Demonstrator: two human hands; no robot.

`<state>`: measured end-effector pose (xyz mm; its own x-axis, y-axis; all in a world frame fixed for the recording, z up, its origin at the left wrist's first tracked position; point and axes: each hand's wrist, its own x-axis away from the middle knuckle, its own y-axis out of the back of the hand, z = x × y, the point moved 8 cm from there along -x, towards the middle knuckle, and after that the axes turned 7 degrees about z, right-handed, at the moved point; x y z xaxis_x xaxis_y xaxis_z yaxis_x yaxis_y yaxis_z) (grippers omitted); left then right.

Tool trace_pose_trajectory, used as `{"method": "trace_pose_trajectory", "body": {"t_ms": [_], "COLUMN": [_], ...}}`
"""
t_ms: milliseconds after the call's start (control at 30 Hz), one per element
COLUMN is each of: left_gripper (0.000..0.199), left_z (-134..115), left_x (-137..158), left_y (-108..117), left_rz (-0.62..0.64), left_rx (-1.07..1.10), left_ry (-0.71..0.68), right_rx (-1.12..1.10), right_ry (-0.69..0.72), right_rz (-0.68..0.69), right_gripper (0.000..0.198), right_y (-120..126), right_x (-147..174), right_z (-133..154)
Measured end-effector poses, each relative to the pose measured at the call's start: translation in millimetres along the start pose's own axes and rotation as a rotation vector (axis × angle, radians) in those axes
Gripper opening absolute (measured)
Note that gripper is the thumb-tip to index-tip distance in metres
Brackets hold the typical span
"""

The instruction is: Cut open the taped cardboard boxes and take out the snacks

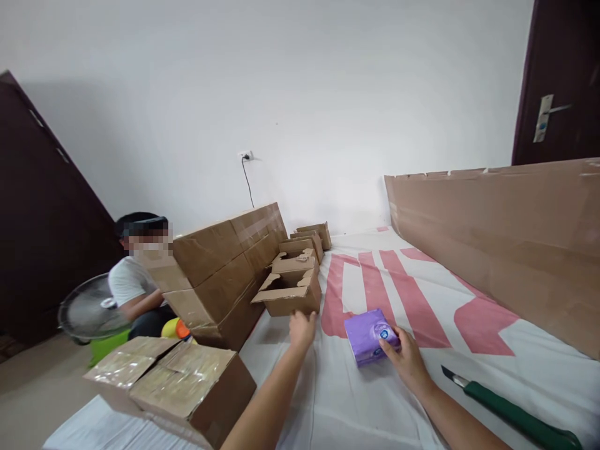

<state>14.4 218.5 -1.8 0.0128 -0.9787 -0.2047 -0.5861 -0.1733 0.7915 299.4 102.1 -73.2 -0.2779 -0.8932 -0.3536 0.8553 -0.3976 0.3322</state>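
Note:
My right hand (409, 361) grips the right end of a purple tissue pack (364, 337), thumb on its top, low over the white cloth. My left hand (302, 330) reaches up to the front of an open cardboard box (293, 305). Its thumb and fingers are apart, with the fingertips at the box's lower front edge; I cannot tell how firmly they touch. The flaps of this box stand outward and its inside is dark. Behind it, more open boxes (296, 261) stand in a row toward the wall.
A green utility knife (510, 409), blade out, lies right of my right arm. Taped boxes (182, 381) sit at the near left. Stacked boxes (225, 262) line the left; a cardboard panel (492, 237) stands at right. Another person (135, 281) sits by a fan (84, 306).

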Motion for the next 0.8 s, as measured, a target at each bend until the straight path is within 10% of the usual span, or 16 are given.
{"method": "trace_pose_trajectory", "body": {"t_ms": [267, 567, 800], "left_gripper": [0.078, 0.063, 0.07], "left_z": [-85, -15, -27], "left_x": [110, 39, 111], "left_y": [-66, -7, 28], "left_rz": [0.504, 0.183, 0.105], "left_rx": [-0.342, -0.455, -0.399], "left_ry": [-0.67, -0.193, -0.326], "right_rx": [-0.129, -0.022, 0.025], "right_ry": [0.042, -0.088, -0.067], "right_rz": [0.448, 0.33, 0.406], "right_gripper": [0.045, 0.036, 0.031], "right_y": [-46, -31, -35], "right_x": [20, 10, 15], "right_z": [14, -8, -4]}}
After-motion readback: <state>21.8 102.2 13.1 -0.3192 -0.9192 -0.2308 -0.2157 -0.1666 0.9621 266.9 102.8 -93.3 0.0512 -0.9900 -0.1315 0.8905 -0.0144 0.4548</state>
